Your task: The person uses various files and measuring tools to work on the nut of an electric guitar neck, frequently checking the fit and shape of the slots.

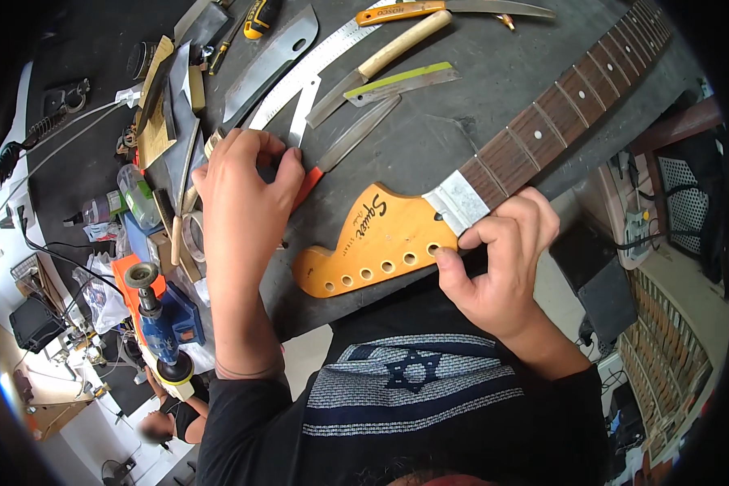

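Note:
A guitar neck (536,135) lies diagonally on the dark bench, its orange-yellow headstock (364,235) with a row of tuner holes pointing toward me. Silvery sheet or tape (459,202) covers the area by the nut. My right hand (502,263) grips the neck's near edge there, thumb against the headstock, fingers curled at the fretboard side. Over the tools to the left is my left hand (251,182), fingers bent and thumb close to the index fingertip. That pinch meets the lower end of a narrow steel strip (304,111); whatever it holds is hidden. A red-handled file (356,139) lies beside the thumb.
Beyond my left hand lie a broad blade (271,61), a wooden-handled saw (405,42) and a yellow-green-edged blade (402,83). A blue vise-like tool (160,324) and clear bottle (139,194) stand left. Another person (178,421) is at lower left.

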`<move>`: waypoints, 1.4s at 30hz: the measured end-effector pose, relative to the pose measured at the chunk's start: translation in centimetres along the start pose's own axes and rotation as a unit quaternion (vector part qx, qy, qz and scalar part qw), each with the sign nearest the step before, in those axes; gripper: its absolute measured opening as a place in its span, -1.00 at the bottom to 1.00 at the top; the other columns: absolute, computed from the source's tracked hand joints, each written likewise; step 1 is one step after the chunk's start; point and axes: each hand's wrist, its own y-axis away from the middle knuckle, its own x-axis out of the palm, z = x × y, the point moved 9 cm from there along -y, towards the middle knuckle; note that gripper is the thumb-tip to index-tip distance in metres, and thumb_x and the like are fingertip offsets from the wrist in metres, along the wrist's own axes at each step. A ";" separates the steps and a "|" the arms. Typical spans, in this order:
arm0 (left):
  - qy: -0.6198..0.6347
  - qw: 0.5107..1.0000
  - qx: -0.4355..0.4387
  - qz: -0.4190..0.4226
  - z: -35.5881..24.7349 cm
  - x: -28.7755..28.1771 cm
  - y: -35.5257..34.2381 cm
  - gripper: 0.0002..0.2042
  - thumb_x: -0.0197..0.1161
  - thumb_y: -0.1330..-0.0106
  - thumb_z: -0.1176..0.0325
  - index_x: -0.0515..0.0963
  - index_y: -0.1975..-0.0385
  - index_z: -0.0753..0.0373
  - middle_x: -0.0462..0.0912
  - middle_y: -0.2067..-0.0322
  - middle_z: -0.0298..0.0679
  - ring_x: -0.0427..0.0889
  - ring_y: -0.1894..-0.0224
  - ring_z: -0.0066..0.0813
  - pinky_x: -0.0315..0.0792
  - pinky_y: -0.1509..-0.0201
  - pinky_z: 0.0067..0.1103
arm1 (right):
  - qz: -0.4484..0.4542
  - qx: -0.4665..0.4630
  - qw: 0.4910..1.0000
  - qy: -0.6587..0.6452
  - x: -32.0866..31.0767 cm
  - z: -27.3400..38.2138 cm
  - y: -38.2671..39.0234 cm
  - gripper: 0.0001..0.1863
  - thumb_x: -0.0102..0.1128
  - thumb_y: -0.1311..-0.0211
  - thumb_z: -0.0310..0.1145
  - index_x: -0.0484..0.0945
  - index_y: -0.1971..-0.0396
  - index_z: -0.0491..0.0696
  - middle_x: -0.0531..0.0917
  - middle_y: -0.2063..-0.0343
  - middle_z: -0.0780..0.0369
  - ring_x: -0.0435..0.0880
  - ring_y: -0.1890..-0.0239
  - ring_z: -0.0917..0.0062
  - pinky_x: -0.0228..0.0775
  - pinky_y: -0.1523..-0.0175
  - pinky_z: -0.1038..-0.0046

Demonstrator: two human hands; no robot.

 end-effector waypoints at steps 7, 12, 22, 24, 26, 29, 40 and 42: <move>0.108 0.988 -0.096 0.060 2.0 1.2 0.1 -0.73 0.52 -0.42 0.24 0.69 0.27 0.35 0.73 0.36 -0.20 0.68 0.27 -0.33 0.40 -0.15 -0.39 | -0.005 -0.013 1.000 -0.001 -0.2 0.2 -0.2 -0.65 0.58 -0.23 -0.22 0.56 0.18 0.01 0.51 0.01 0.11 0.38 -0.26 0.04 0.15 -0.43 -0.02; 0.220 0.970 -0.095 0.049 2.7 0.4 0.1 -0.83 0.49 -0.51 0.40 0.67 0.23 0.38 0.69 0.38 -0.35 0.55 0.24 -0.67 0.45 0.11 -0.59 | -0.006 -0.015 1.000 0.000 -0.4 0.5 -0.3 -0.65 0.59 -0.20 -0.24 0.56 0.17 0.00 0.52 0.00 0.11 0.38 -0.27 0.04 0.15 -0.43 -0.01; 0.057 0.972 0.209 -0.094 -7.3 -2.1 -2.1 -0.86 0.49 -0.44 0.37 0.79 0.06 0.12 0.76 0.22 -0.30 0.75 0.06 -0.22 0.40 -0.18 -0.24 | -0.019 -0.004 1.000 0.004 -0.1 0.0 0.1 -0.64 0.61 -0.20 -0.17 0.59 0.15 0.08 0.55 -0.07 0.20 0.41 -0.39 0.10 0.05 -0.46 -0.03; 0.012 0.971 0.219 -0.094 -8.4 -1.5 -2.7 -0.85 0.50 -0.44 0.36 0.79 0.06 0.13 0.78 0.20 -0.30 0.76 0.07 -0.24 0.41 -0.20 -0.26 | -0.016 -0.004 1.000 0.003 -0.1 0.1 0.2 -0.64 0.61 -0.19 -0.16 0.59 0.16 0.08 0.55 -0.07 0.20 0.42 -0.39 0.10 0.05 -0.46 -0.02; -0.032 0.968 0.232 -0.094 -9.0 -1.0 -3.0 -0.85 0.52 -0.44 0.35 0.79 0.05 0.14 0.80 0.17 -0.31 0.77 0.07 -0.26 0.42 -0.21 -0.28 | -0.016 -0.002 1.000 0.005 0.0 0.0 0.1 -0.64 0.61 -0.19 -0.16 0.59 0.16 0.08 0.55 -0.06 0.21 0.42 -0.38 0.11 0.05 -0.46 -0.02; -0.029 0.967 0.243 -0.077 -9.5 -0.2 -3.0 -0.86 0.52 -0.43 0.35 0.82 0.07 0.11 0.78 0.19 -0.29 0.75 -0.03 -0.18 0.40 -0.20 -0.18 | -0.024 -0.003 1.000 -0.002 -0.2 0.0 0.0 -0.63 0.61 -0.17 -0.16 0.59 0.16 0.09 0.55 -0.04 0.22 0.45 -0.37 0.12 0.05 -0.47 -0.02; -0.002 0.978 0.207 -0.019 -8.9 0.7 -4.0 -0.87 0.46 -0.45 0.38 0.77 0.11 0.25 0.79 0.13 -0.17 0.76 0.01 -0.17 0.47 -0.23 -0.28 | -0.026 -0.002 1.000 -0.003 -0.2 0.0 0.1 -0.63 0.61 -0.18 -0.14 0.58 0.16 0.11 0.55 -0.03 0.23 0.46 -0.36 0.13 0.06 -0.47 -0.04; 0.034 0.981 0.192 -0.001 -8.3 0.7 -3.9 -0.88 0.46 -0.45 0.41 0.75 0.12 0.27 0.80 0.17 -0.19 0.78 0.08 -0.25 0.52 -0.14 -0.32 | -0.025 -0.003 1.000 -0.004 -0.2 0.1 0.0 -0.63 0.60 -0.19 -0.14 0.58 0.16 0.11 0.55 -0.03 0.23 0.45 -0.36 0.13 0.05 -0.48 -0.05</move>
